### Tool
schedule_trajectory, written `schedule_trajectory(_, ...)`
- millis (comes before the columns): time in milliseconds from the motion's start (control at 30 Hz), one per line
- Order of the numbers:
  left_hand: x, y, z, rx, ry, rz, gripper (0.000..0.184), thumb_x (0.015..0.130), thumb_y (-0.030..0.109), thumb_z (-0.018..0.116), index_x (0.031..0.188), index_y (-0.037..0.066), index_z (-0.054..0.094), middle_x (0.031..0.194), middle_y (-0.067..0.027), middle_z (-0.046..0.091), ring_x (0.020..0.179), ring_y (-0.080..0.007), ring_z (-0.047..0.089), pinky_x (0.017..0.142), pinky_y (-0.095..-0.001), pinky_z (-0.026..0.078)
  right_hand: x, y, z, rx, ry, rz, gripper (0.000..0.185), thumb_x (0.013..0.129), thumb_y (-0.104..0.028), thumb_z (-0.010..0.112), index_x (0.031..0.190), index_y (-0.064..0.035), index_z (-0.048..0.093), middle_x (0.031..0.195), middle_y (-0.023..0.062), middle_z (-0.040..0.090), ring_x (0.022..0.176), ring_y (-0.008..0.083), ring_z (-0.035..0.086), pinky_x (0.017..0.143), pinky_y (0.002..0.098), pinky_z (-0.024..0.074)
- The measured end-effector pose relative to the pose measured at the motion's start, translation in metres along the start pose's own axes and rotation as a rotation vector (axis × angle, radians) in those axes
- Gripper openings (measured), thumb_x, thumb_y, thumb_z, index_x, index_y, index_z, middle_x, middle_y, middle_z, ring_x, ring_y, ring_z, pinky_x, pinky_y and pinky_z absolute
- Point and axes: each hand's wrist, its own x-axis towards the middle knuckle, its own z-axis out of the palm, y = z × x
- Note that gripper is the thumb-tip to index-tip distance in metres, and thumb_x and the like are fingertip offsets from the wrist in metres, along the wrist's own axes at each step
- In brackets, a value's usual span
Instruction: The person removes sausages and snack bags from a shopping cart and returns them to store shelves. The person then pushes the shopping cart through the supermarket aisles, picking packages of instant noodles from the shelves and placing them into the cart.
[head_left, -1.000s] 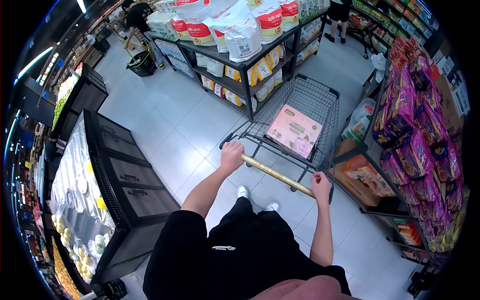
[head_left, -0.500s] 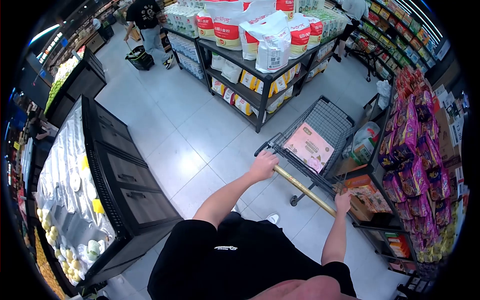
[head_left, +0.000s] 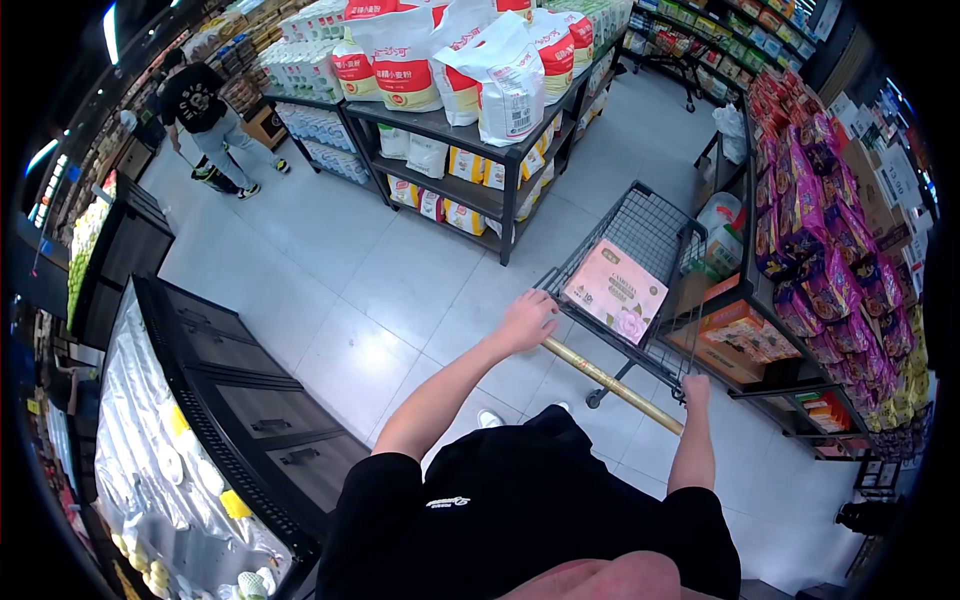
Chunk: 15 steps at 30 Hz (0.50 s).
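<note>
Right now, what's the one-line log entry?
left hand: at handle, left end | right hand: at handle, right end | cart: pink box inside

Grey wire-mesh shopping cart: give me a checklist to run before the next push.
1. Left hand over the left end of the straight gold-coloured handle bar: ok; firmness of grip, cannot tell.
2. Right hand at the bar's right end: ok; grip partly hidden.
3. Pink cardboard box inside the grey wire-mesh shopping cart, flowered face up: ok.
4. Gap to the black-framed shelf unit on the cart's right: cannot tell; they look very close.
5. Gap to the black three-tier rack on its left: ok, pale floor tiles show between.
</note>
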Motion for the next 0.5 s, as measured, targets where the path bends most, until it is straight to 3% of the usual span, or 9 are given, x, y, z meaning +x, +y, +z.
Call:
schedule_trajectory(67, 0.014, -0.018, 0.0, 0.065, 0.042, 0.009, 0.03, 0.084, 0.029, 0.065, 0.104, 0.007, 0.064, 0.1, -0.0122, 0.064, 0.104, -0.0303, 0.058, 0.092, -0.0437, 0.046, -0.001, 0.006, 0.023, -0.046, 0.161, -0.001, 0.031, 0.08, -0.025, 0.06, 0.092, 0.0026, 0.069, 0.094, 0.0234, 0.071, 0.091, 0.0386, 0.069, 0.077, 0.047, 0.0546)
schedule_trajectory(100, 0.02, -0.024, 0.004, 0.184, -0.044, -0.167, 0.035, 0.086, 0.029, 0.064, 0.113, 0.006, 0.059, 0.101, -0.0148, 0.064, 0.105, -0.0308, 0.059, 0.092, -0.0441, 0.047, -0.003, 0.008, 0.029, -0.104, 0.318, -0.007, 0.029, 0.08, -0.024, 0.06, 0.085, 0.0025, 0.07, 0.09, 0.0234, 0.071, 0.09, 0.0386, 0.069, 0.077, 0.0469, 0.0541)
schedule_trajectory(133, 0.026, -0.034, 0.011, 0.304, -0.129, -0.34, 0.041, 0.088, 0.029, 0.062, 0.121, 0.005, 0.054, 0.103, -0.0175, 0.064, 0.107, -0.0312, 0.059, 0.091, -0.0445, 0.048, -0.006, 0.009, 0.028, -0.107, 0.208, 0.026, 0.039, 0.08, -0.024, 0.06, 0.108, 0.0027, 0.06, 0.099, 0.0237, 0.07, 0.095, 0.0399, 0.068, 0.084, 0.0466, 0.0526)
schedule_trajectory(167, 0.037, -0.046, 0.017, 0.304, -0.141, -0.327, 0.041, 0.088, 0.029, 0.062, 0.121, 0.005, 0.054, 0.103, -0.0175, 0.064, 0.107, -0.0312, 0.059, 0.091, -0.0445, 0.048, -0.008, 0.008, 0.029, -0.101, 0.207, 0.042, 0.039, 0.08, -0.024, 0.06, 0.108, 0.0027, 0.06, 0.099, 0.0237, 0.07, 0.095, 0.0399, 0.068, 0.084, 0.0466, 0.0526)
schedule_trajectory(233, 0.061, -0.056, 0.013, 0.209, -0.516, -0.556, 0.049, 0.094, 0.034, 0.054, 0.128, 0.0, 0.046, 0.096, -0.0218, 0.066, 0.091, -0.0313, 0.067, 0.079, -0.0439, 0.054, -0.024, 0.001, 0.028, -0.045, 0.284, 0.056, 0.036, 0.08, -0.025, 0.06, 0.1, 0.0033, 0.065, 0.094, 0.0246, 0.07, 0.093, 0.0392, 0.069, 0.081, 0.0457, 0.0532)
schedule_trajectory(267, 0.071, -0.047, -0.001, 0.026, -0.597, -0.642, 0.046, 0.098, 0.036, 0.047, 0.121, -0.004, 0.048, 0.085, -0.0217, 0.068, 0.065, -0.0308, 0.069, 0.063, -0.0427, 0.056, -0.024, 0.0, 0.027, -0.042, 0.272, 0.078, 0.036, 0.08, -0.025, 0.06, 0.1, 0.0033, 0.065, 0.094, 0.0246, 0.07, 0.093, 0.0392, 0.069, 0.081, 0.0457, 0.0532)
schedule_trajectory(367, 0.073, -0.082, 0.03, 0.109, -0.587, -0.516, 0.04, 0.101, 0.035, 0.043, 0.112, -0.003, 0.05, 0.072, -0.0176, 0.067, 0.05, -0.0289, 0.065, 0.053, -0.039, 0.055, -0.013, -0.002, 0.037, 0.003, 0.281, 0.123, 0.043, 0.079, -0.029, 0.061, 0.105, 0.0056, 0.06, 0.089, 0.0247, 0.069, 0.09, 0.0389, 0.068, 0.08, 0.0468, 0.0518)
schedule_trajectory(467, 0.093, -0.065, 0.011, 0.068, -0.614, -0.68, 0.039, 0.101, 0.033, 0.038, 0.108, -0.001, 0.057, 0.093, -0.0223, 0.07, 0.075, -0.0351, 0.071, 0.075, -0.0478, 0.055, 0.025, 0.019, 0.051, 0.104, 0.26, 0.083, 0.046, 0.079, -0.032, 0.061, 0.102, 0.0082, 0.059, 0.081, 0.024, 0.067, 0.08, 0.0381, 0.068, 0.075, 0.0471, 0.0504)
schedule_trajectory(500, 0.096, -0.071, 0.013, 0.079, -0.651, -0.686, 0.039, 0.101, 0.033, 0.038, 0.108, -0.001, 0.057, 0.093, -0.0223, 0.07, 0.075, -0.0351, 0.071, 0.075, -0.0478, 0.055, 0.035, 0.021, 0.052, 0.124, 0.193, 0.093, 0.047, 0.079, -0.032, 0.061, 0.101, 0.009, 0.059, 0.082, 0.0248, 0.067, 0.079, 0.0379, 0.067, 0.075, 0.0466, 0.05)
